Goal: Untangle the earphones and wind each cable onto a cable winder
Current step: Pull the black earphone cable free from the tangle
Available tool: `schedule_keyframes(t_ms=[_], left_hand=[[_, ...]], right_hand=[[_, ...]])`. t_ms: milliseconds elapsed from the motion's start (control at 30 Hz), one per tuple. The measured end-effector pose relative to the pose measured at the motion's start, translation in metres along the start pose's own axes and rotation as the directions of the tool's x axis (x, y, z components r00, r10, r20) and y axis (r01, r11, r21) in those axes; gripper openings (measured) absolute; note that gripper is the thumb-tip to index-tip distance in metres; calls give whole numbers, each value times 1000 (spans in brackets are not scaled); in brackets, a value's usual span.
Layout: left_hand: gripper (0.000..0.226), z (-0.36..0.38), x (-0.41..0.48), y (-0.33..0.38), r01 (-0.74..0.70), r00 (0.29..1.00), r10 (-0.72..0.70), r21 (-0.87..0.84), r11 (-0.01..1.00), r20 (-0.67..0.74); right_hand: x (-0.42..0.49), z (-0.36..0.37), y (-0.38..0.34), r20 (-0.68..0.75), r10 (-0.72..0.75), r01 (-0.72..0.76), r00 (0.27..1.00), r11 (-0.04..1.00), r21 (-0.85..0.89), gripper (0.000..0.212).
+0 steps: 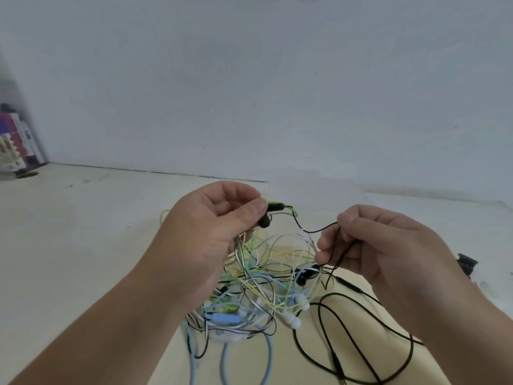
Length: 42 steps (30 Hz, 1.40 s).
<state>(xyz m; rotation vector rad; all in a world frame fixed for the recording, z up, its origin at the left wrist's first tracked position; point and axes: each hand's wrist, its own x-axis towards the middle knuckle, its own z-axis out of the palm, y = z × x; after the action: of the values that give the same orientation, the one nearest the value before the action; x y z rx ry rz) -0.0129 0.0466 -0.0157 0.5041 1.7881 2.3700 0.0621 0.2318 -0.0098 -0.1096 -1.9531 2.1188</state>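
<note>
The left hand (205,234), fingers curled, pinches a black earbud (265,220). The right hand (383,245), also curled, pinches the thin black cable (319,229) stretched between them. Below, the earphone tangle (249,295) lies on the worktop (83,218), toward its near edge.

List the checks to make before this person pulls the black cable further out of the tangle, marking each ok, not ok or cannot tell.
1. Left hand grips the black earbud: ok.
2. Right hand pinches the black cable: ok.
3. Earbud clear of other cables: not ok, a green cable runs beside it.
4. Tangle on the table loosened: not ok, many colours cross.
5. Cable winder at hand: cannot tell; a dark object at the right edge is unclear.
</note>
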Motion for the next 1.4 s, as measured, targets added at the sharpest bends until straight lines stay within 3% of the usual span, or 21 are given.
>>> schedule_keyframes(t_ms=[67,233,467,567,667,733,800,933,967,1067,1133,1200,1267,1300,1333,1400], left_hand=[[12,1,0,0,57,998,-56,-23,998,9],[23,7,-1,0,233,972,-234,-73,970,-4],[27,1,4,5,357,888,-403,-221,908,-223],[30,-4,7,4,350,883,-386,-174,920,-265],[39,-8,7,6,311,925,-319,-70,948,-208],[39,-12,7,7,273,948,-254,80,959,-193],[26,-14,8,5,223,960,-154,306,925,-236],[15,-19,10,0,149,924,98,585,798,-369],[16,-20,10,-1,140,923,154,681,718,-353],[50,-20,4,-9,125,948,250,952,279,-197],[66,-16,-1,-12,87,932,342,990,111,-121],[55,-10,-6,-9,-92,876,481,987,134,17],[21,-3,-9,-6,-333,819,554,909,251,147],[7,2,-11,-5,-405,833,519,849,338,191],[7,7,-14,-5,-429,868,441,795,430,230],[4,13,-19,-9,-363,932,224,718,593,285]], right_hand=[[0,0,0,1,1,-1,1000,1000,0,44],[0,0,1,-15,9,-9,1000,1000,5,39],[-1,1,-3,-37,-22,26,999,995,98,24],[-1,-1,-3,26,-62,56,998,983,177,27],[-1,-4,-4,26,-56,47,998,962,269,24],[-2,-5,-5,-11,-39,41,999,940,338,24],[-2,-6,-6,-28,-46,53,999,936,349,23],[-1,-9,-5,4,-86,81,996,950,302,20],[-1,-9,-5,25,-94,82,995,955,286,18],[-2,-9,-6,93,-102,80,990,973,217,17],[-3,-8,-6,122,-100,79,987,982,169,21],[-5,-6,-6,145,-102,79,984,985,156,22],[-6,-5,-6,173,-110,85,979,986,145,22],[-6,-5,-6,186,-118,94,975,987,131,22],[-7,-5,-5,200,-127,106,971,988,115,22],[-6,-6,-4,247,-149,126,958,986,108,20]])
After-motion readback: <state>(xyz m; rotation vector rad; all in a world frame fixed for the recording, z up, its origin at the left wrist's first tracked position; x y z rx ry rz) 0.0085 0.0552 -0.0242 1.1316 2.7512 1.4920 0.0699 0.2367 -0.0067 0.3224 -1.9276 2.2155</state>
